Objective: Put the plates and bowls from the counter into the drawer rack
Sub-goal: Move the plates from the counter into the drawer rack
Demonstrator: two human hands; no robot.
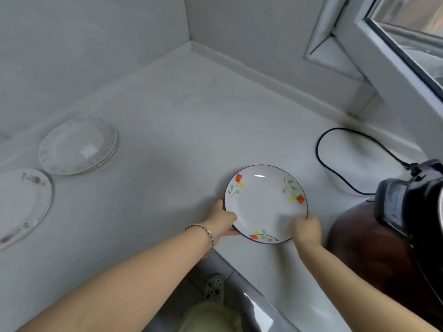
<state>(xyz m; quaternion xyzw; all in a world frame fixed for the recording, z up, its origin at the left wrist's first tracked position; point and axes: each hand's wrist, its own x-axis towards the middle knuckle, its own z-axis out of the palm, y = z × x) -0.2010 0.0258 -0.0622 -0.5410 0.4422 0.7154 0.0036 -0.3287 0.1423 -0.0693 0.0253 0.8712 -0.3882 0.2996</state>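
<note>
Flowered plate (266, 204), white with a dark rim line and 3 orange sprigs, is near the front edge of the desk (167, 140), held from 2 sides. Whether it rests on the surface or is just off it I cannot tell. The left hand (221, 220) grips its left rim, thumb on top, fingers curled under the edge. The right hand (308, 230) grips the lower right rim, fingers clamped over the edge. Well apart to the left, a stack of pale plates (76, 146) lies by the wall, and another pale plate (21, 204) lies nearer, partly out of view. To the right, a black cable (335, 168) loops over the desk to a dark appliance (374, 248) just beside the right hand. Below the desk's edge a perforated shoe (214, 286) shows on the floor.
</note>
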